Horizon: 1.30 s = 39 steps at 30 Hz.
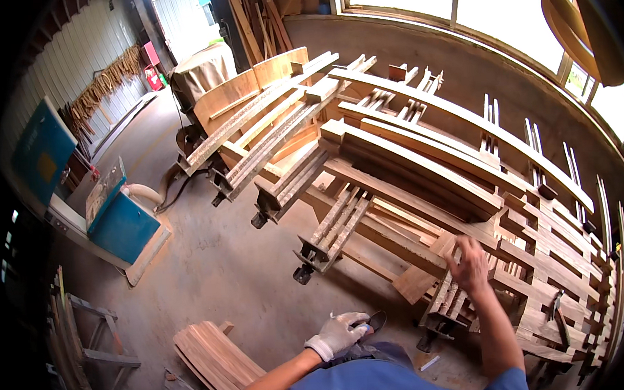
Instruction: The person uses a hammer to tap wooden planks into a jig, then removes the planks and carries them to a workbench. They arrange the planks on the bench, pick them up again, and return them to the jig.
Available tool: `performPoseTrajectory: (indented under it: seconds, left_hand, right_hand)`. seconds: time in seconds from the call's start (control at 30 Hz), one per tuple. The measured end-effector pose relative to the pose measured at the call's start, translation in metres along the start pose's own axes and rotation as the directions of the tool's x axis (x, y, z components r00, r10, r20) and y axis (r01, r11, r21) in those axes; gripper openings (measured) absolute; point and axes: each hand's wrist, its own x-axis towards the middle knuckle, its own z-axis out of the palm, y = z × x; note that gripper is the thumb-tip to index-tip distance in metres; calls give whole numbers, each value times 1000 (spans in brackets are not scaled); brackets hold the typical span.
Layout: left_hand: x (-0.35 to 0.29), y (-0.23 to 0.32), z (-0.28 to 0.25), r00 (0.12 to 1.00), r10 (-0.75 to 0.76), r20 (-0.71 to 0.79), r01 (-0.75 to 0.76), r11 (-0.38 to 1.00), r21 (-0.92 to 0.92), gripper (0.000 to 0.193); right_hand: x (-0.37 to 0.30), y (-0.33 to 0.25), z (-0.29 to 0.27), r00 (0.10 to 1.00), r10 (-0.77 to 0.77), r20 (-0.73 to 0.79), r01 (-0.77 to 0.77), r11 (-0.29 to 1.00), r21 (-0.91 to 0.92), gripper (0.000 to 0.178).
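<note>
Beam: this [402, 241] lies slantwise on the clamp rack, its near end right by the R hand [472, 268]; contact, can't tell.
R fingers: bare, part-curled, loosely open, nothing seen in grip.
L hand [339, 333]: gloved, low by the lap, fingers bent; dark rounded item [378, 321] at the tips, can't tell if it's held.
Near clamp [446, 297]: just below R hand, bars crusty, end jutting over the floor.
Rack edge: approx. 4 dark screw ends visible along the near side, all poking out into the walkway.
Thick beams: stacked [416, 165], mid-rack, lying lengthwise, tight side by side, v. little room betw.
Slotted panel: R side [565, 252], many dark gaps, too many to count.
Hammer: 1 [560, 317], on the panel nr its near edge.
Open room: wide stretch of floor [235, 270] betw. rack & blue machine [123, 226].
Plank stack: 1 [218, 359], on floor, lower L, fanned a bit.
Extinguisher: 1, red [153, 77], far back.
</note>
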Motion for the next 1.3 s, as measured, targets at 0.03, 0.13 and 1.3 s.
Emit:
performPoseTrajectory:
  seconds: [0.03, 0.13, 1.3]
  left_hand:
    - [7, 0, -5, 1000, -21, -14, 21, 1000, 15, 39]
    - [37, 6, -15, 999, -40, -15, 41, 998, 47, 40]
    - [304, -32, 11, 756, -112, 645, 603, -263, -753, 32]
  right_hand:
    - [29, 17, 10, 1000, 28, 1, -28, 999, -35, 54]
    - [112, 65, 34, 995, 39, -92, -54, 986, -160, 71]
    - [14, 82, 54, 889, 89, 449, -7, 983, -183, 44]
